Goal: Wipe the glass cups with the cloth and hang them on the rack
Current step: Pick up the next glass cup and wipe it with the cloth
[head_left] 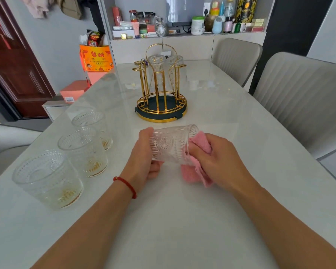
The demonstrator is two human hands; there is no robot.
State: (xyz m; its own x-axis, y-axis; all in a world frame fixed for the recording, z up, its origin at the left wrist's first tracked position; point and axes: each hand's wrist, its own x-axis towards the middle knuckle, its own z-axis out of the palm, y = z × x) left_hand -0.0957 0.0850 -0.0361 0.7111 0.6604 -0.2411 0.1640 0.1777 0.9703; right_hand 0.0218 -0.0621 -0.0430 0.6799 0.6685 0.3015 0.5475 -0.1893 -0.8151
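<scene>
Head view: gripping an embossed glass cup on its side above the tabletop, left hand curling fingers and thumb round the base end. Pinching a pink cloth in the right hand, pressing it against the cup's rim end, cloth hanging down to the tabletop. Standing upright in a row at left, well apart from the hands: three more embossed glass cups. Sitting farther back at centre: gold wire rack on a dark round base, carrying two inverted cups on its far prongs. Wearing a red string bracelet on the left wrist.
</scene>
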